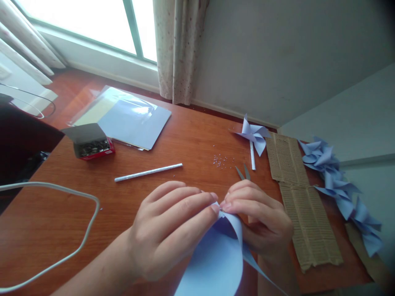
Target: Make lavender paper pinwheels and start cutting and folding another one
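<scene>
A blue sheet of paper [212,259] with curled flaps is held between both hands at the front of the table. My left hand [175,226] pinches its upper edge between thumb and fingers. Close against those fingertips, my right hand [262,218] pinches the same paper at a gathered point. Whatever small thing may sit between the fingertips is hidden. Scissors [243,172] lie just beyond my right hand, blades showing and handles covered by it. Past my left hand rests a white paper stick [148,172].
A finished-looking pinwheel [254,135] lies at the back. Corrugated cardboard [308,222] and several blue pinwheels [336,176] are at right. Paper scraps [222,161] dot the table. A red box of metal pieces [94,148], packed paper sheets [132,119] and a white cable [89,230] lie left.
</scene>
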The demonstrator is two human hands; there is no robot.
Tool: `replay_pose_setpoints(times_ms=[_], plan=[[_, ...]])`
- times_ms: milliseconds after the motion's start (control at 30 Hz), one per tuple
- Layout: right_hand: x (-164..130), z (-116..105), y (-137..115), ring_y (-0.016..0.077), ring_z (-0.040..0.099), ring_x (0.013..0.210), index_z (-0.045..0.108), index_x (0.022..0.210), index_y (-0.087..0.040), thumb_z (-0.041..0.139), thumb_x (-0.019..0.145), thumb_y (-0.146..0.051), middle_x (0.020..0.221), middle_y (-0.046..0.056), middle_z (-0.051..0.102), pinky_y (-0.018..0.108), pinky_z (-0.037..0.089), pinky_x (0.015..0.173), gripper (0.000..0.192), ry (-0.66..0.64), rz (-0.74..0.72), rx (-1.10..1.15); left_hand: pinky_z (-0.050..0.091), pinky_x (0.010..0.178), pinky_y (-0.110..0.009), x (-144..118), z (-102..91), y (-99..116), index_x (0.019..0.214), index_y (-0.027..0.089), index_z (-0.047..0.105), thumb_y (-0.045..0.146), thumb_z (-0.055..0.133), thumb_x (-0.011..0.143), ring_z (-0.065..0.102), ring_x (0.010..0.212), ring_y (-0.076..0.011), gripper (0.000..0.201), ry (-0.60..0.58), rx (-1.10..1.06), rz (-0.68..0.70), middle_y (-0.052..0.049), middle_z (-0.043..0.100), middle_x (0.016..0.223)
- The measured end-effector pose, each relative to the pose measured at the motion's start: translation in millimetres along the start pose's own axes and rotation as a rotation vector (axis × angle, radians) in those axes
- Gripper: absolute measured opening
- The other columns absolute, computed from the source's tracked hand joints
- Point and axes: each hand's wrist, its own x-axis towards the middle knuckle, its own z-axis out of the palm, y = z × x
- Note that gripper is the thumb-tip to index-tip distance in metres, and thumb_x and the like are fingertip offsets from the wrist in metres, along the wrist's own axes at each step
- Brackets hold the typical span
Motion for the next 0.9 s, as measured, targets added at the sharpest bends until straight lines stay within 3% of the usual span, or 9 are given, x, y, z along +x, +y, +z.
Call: replay_pose_setpoints(times_ms=[400,600,733,900], plan=[[-2,2,5,0.0222,0.069,0.076,0.077,0.102,-0.024,0.074,0.085,-0.013,0.085,0.006,0.077,0.039,0.059,0.066,0.02,0.024,0.044,-0.005,0.06,0.087,-0.036,9,-7.7,4,0.111,0.013,0.066,0.017,0.048,0.1,0.075,0.098,-0.0202,0.021,-0.092,0.014,-0.038,-0.014,0.08,0.106],[-4,4,7,0.0213,0.068,0.075,0.078,0.096,-0.024,0.073,0.086,-0.015,0.08,0.005,0.075,0.038,0.057,0.067,0.014,0.063,0.159,0.099,0.058,0.086,-0.035,1,3.0,1,0.114,0.014,0.066,0.02,0.049,0.101,0.074,0.099,-0.0191,0.022,0.011,0.012,-0.05,-0.012,0.079,0.109],[-4,6,6,0.0197,0.067,0.072,0.077,0.092,-0.025,0.074,0.088,-0.021,0.078,0.003,0.073,0.036,0.056,0.065,0.007,0.069,0.229,0.135,0.057,0.089,-0.035,0,5.0,0,0.114,0.015,0.067,0.025,0.05,0.102,0.073,0.1,-0.019,0.023,-0.004,0.027,-0.06,-0.011,0.079,0.111],[-4,6,8,0.0196,0.067,0.073,0.077,0.093,-0.025,0.072,0.089,-0.019,0.079,0.003,0.073,0.037,0.055,0.066,0.009,0.047,0.208,0.128,0.056,0.091,-0.035,1,3.8,1,0.114,0.012,0.066,0.023,0.052,0.101,0.073,0.101,-0.0194,0.022,0.004,0.026,-0.046,-0.012,0.078,0.11]])
